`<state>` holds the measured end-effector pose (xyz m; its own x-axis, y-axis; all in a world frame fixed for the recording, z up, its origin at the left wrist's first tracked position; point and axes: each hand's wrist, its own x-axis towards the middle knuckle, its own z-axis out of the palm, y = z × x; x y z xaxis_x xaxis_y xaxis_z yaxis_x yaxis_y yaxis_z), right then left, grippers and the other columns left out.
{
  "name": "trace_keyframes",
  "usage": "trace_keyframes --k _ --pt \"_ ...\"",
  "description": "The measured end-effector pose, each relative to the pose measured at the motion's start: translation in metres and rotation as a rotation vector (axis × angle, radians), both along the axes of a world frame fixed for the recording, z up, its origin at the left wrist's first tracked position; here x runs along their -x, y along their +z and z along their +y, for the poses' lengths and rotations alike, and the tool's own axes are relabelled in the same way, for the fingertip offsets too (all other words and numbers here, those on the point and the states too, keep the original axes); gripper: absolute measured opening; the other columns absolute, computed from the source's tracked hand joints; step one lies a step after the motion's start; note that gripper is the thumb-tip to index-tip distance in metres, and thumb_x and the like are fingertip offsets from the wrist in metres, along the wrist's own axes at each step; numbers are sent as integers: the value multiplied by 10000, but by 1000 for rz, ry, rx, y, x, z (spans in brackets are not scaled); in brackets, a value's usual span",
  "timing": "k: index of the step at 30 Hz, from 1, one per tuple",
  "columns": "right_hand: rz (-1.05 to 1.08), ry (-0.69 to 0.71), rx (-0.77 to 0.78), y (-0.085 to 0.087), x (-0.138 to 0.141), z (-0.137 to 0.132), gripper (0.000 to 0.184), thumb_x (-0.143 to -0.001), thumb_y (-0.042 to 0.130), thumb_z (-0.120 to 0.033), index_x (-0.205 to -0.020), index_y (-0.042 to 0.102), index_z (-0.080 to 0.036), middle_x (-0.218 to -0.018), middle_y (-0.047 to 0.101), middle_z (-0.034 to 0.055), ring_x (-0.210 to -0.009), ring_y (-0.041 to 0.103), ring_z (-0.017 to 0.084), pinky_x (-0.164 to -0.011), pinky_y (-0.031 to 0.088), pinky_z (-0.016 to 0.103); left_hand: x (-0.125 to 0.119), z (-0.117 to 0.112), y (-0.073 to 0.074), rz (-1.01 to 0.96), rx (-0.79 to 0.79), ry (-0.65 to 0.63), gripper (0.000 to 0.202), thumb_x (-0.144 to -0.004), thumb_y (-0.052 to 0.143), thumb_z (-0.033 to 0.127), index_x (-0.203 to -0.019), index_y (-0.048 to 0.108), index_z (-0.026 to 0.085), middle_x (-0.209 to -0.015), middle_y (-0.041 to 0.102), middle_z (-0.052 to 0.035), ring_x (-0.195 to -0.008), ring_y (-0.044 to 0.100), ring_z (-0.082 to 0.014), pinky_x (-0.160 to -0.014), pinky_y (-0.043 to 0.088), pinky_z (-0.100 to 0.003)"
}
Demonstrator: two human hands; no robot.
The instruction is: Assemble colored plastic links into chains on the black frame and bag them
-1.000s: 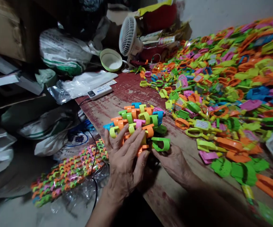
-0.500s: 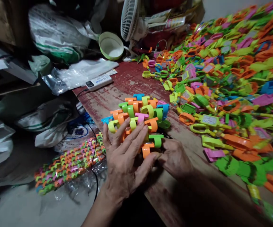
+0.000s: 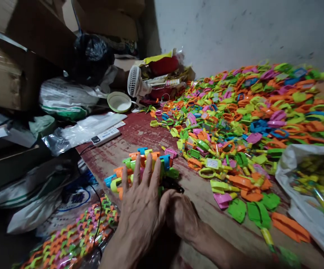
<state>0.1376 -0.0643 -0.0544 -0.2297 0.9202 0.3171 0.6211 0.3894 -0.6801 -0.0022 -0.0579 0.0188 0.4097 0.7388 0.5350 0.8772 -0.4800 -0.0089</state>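
Note:
A stack of coloured plastic clip-like pieces (image 3: 118, 172), in orange, green, blue and yellow rows, lies near the table's edge. My left hand (image 3: 142, 201) rests flat over it with its fingers stretched out and apart, hiding most of the stack. Close beside it, my right hand (image 3: 182, 215) is curled at the near right side of the stack, its thumb side against my left hand. Its fingertips are hidden, so what they hold does not show. A black object (image 3: 173, 184) pokes out just beyond my right hand.
A large heap of bright plastic pieces (image 3: 229, 112) covers the table's right and back. A white sack (image 3: 299, 160) with yellow pieces stands at right. A power bank-like white box (image 3: 105, 136), bowl (image 3: 119, 102) and fan (image 3: 136, 82) are at back left. Linked pieces (image 3: 74, 239) lie below the table.
My view has tilted up and swung to the right, bringing the white sack into sight. My left hand now lies further over the stack, and my right hand has drawn in against it.

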Motion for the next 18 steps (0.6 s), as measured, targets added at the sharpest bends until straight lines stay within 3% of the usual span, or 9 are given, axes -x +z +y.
trace_keyframes --k 4,7,9,11,13,15,18 --pt "16 58 -48 13 -34 8 252 -924 477 -185 -1012 712 -199 -949 747 66 -813 683 185 -731 534 272 -4 9 -5 67 57 0 574 -1043 287 454 -1541 355 177 -1593 374 -43 -1473 387 -279 -1217 297 -575" --pt "-188 -198 -186 37 -66 37 296 -970 423 -187 -1048 708 -192 -999 737 94 -903 683 209 -816 522 315 -5 7 -3 91 9 30 583 -1049 239 446 -1515 399 134 -1561 419 -74 -1442 436 -296 -1149 401 -589" --pt "-435 -418 -102 51 -76 66 263 -993 475 -280 -1022 709 -163 -1016 728 127 -928 684 247 -794 507 333 -5 7 -1 120 -12 24 591 -1051 233 438 -1503 413 103 -1547 432 -105 -1416 469 -313 -1100 455 -593" --pt "-650 -490 55 58 -75 94 269 -988 526 -337 -1024 707 -141 -1069 714 157 -970 682 280 -769 489 337 -3 8 0 140 -8 3 575 -1055 231 409 -1499 414 92 -1549 421 -108 -1413 473 -314 -1094 466 -592" --pt "-748 -457 157 62 -68 112 229 -979 531 -271 -998 712 -132 -1066 714 163 -974 685 285 -749 469 329 -2 11 1 134 20 -4 534 -1058 226 342 -1501 415 110 -1554 413 -77 -1425 459 -291 -1128 443 -581" --pt "-754 -415 171 65 -62 114 217 -974 507 -209 -978 712 -138 -1041 719 151 -969 685 275 -742 453 321 -2 11 2 103 52 6 517 -1055 209 289 -1492 435 131 -1550 423 -50 -1426 462 -268 -1155 421 -565" --pt "-673 -343 47 72 -67 83 232 -991 499 -288 -1027 699 -175 -1024 723 110 -963 679 255 -741 455 313 -4 10 2 50 95 20 526 -1052 196 297 -1482 458 144 -1543 442 -46 -1418 474 -264 -1176 394 -560"
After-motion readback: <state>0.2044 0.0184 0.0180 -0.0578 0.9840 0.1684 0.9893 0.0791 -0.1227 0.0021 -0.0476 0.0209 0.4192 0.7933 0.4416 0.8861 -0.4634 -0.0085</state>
